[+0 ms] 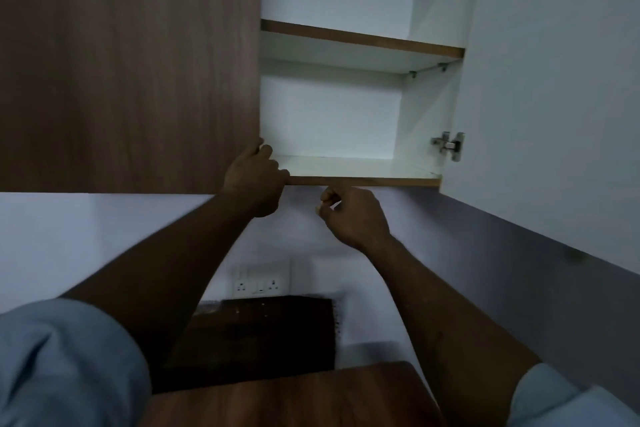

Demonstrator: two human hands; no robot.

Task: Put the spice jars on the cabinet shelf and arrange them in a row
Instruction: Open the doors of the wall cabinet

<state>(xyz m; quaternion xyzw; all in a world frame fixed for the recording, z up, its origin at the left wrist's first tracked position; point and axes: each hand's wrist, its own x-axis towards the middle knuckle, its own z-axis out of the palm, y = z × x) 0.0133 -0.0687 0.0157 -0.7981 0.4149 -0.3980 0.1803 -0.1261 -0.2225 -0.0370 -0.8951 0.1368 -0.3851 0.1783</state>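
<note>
No spice jars are in view. The wall cabinet stands half open, with a bare white bottom shelf (363, 168) and a bare upper shelf (363, 40). My left hand (254, 180) is at the lower right corner of the closed brown left door (131, 62), fingers curled round its edge. My right hand (349, 215) hangs just under the bottom shelf's front edge, fingers curled, holding nothing.
The right cabinet door (554, 97) is swung open toward me, its hinge (448, 146) showing. Below on the wall is a socket panel (259, 282). A dark board (263, 333) and a wooden surface (294, 395) lie beneath my arms.
</note>
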